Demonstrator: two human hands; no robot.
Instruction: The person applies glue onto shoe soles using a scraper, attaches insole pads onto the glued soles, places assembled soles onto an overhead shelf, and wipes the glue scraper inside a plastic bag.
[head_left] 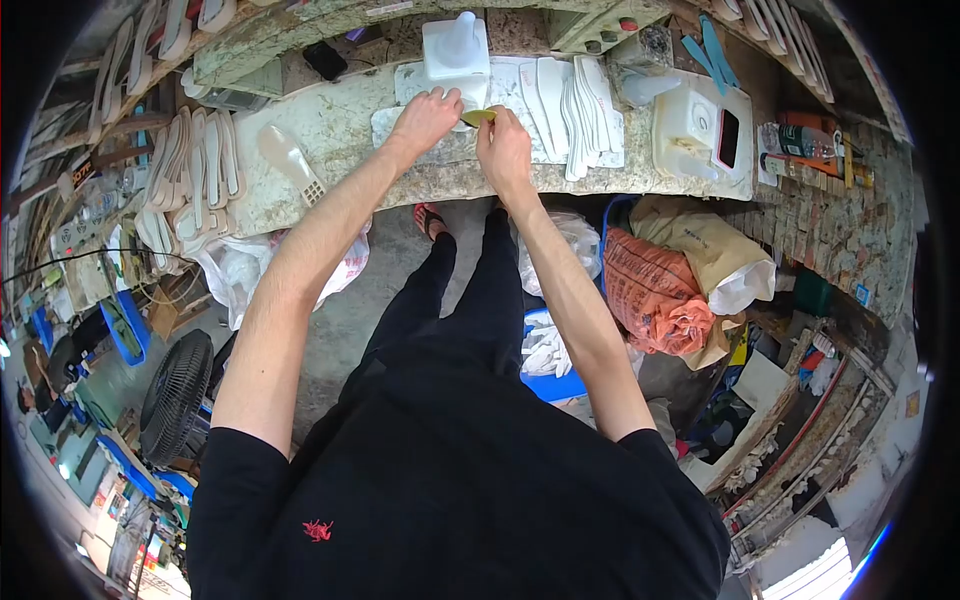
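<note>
My right hand (505,152) is over the workbench with its fingers closed on a small flat, olive-green piece (477,117). The kind of piece is not clear. Just left of it, my left hand (428,120) has curled fingers at the front of a white plastic container (455,50) with a cone-shaped top. Whatever those left fingers hold is hidden. Several white insole-shaped strips (580,110) lie overlapping to the right of my right hand. Further left on the bench rests a single pale, sole-shaped piece (290,162) with a perforated end.
Bundles of pale sole pieces (195,165) cover the bench's left end. At its right end sit a cut white jug (690,125) and a phone (728,138). Below are an orange sack (655,285) and a blue bin (555,385). A black fan (175,395) stands lower left.
</note>
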